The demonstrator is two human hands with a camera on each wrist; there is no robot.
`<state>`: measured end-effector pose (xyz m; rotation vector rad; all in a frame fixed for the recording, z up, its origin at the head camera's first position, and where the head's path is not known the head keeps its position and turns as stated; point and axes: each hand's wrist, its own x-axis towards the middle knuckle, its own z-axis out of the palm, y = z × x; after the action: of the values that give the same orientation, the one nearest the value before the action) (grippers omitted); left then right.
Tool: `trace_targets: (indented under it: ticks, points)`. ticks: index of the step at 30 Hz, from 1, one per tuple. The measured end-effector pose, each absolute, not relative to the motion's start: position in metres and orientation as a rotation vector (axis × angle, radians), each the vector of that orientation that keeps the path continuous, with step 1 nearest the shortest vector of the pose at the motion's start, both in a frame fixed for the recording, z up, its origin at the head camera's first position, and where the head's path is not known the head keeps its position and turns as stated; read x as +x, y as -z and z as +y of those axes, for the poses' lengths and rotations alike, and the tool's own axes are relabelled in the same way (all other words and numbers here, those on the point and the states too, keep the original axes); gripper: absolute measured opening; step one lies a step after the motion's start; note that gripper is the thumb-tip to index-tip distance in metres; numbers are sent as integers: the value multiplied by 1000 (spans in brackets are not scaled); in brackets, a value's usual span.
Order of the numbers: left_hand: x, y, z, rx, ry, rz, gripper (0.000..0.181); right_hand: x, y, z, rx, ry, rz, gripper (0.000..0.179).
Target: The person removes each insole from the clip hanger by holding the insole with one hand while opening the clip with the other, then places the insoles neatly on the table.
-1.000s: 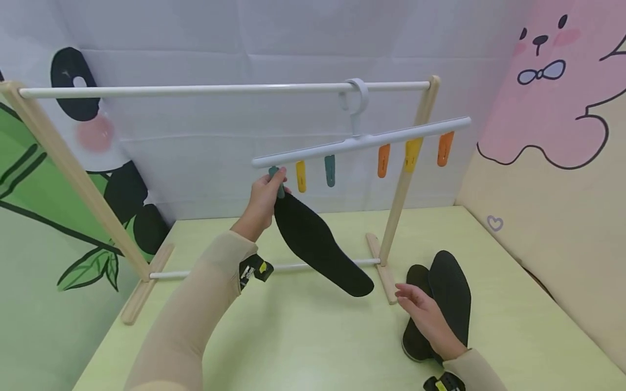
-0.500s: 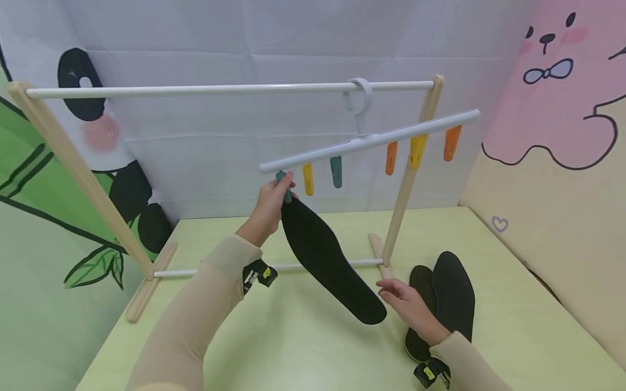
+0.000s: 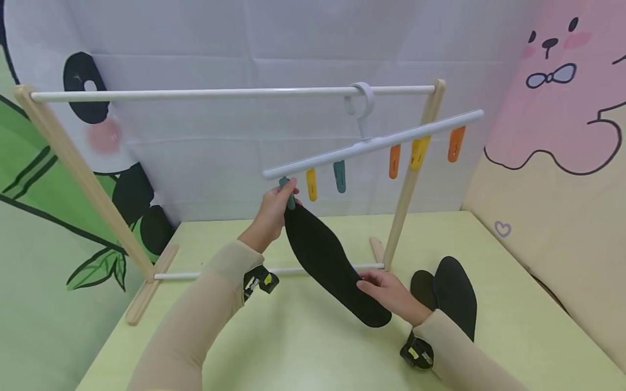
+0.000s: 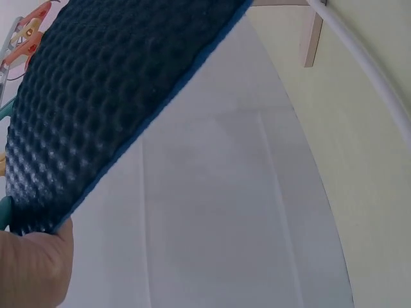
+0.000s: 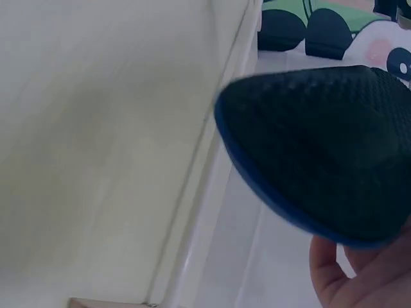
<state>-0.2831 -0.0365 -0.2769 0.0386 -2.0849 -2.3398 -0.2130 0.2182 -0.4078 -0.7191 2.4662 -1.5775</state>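
A black insole [image 3: 320,244] hangs slanting down from the left end of a white clip hanger [image 3: 415,132]. At its upper end my left hand [image 3: 268,217] pinches a teal clip [image 3: 290,202], thumb against it, right by the insole's tip. My right hand [image 3: 388,296] holds the insole's right edge lower down, with the thumb on the near face. In the left wrist view the insole [image 4: 109,90] shows a dimpled dark face and a blue rim. The right wrist view has the insole's wide end [image 5: 308,147] above my fingers. How firmly the clip bites is hidden.
The hanger hooks over the top bar [image 3: 220,95] of a wooden rack and tilts, left end low. More clips hang along it, such as a yellow clip [image 3: 311,184] and an orange clip [image 3: 456,144]. Black insoles [image 3: 455,293] lie on the table at right.
My right hand has moved left from beside the insoles on the table and taken hold of the hanging insole's edge. The hanger's left end has dipped slightly. My left hand stays at the clip.
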Motion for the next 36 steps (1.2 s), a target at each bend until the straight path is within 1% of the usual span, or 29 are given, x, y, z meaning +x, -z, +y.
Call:
trace_targets:
  ticks: [6,10,15,21,27,32,36]
  points:
    - [-281,278,-38,38,2327,-2089,34,-223,399,204,-830,1399,2559,12]
    - [-282,278,-36,43,2345,-2065,33,-229,387,198,-892,1298,2619,9]
    - [-282,278,-33,60,2365,-2026,34,-237,377,188,-910,1215,2651,14]
    - [-281,279,-33,30,2394,-1979,35,-242,365,172,-737,1359,2573,24]
    - [-282,280,-42,-61,2305,-2035,38,-240,364,165,-656,1418,2546,25]
    - [-285,280,-50,-69,2185,-2077,37,-239,367,163,-656,1461,2495,29]
    - [-287,280,-54,-73,2148,-2084,37,-239,371,161,-676,1488,2481,28]
